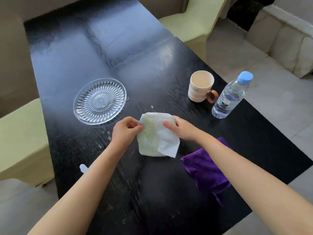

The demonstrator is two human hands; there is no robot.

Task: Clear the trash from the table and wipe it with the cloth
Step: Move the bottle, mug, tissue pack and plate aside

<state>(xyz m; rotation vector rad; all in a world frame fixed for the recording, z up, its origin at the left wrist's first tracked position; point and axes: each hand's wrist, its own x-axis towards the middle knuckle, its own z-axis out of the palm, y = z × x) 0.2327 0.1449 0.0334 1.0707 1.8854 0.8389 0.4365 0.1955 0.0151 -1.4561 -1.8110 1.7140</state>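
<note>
Crumpled paper (157, 134) gripped by both hands (126, 131), purple cloth (205, 168) beneath right forearm, glass plate (100, 100) nearby

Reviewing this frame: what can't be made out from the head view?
- Purple cloth: partly covered by the right forearm.
- Small pale object near the table's left edge: half hidden behind the left forearm, unidentifiable.
- Paper held by the left hand and right hand: print too blurred to read.
- Bottle label, mug lettering: too small.
</note>
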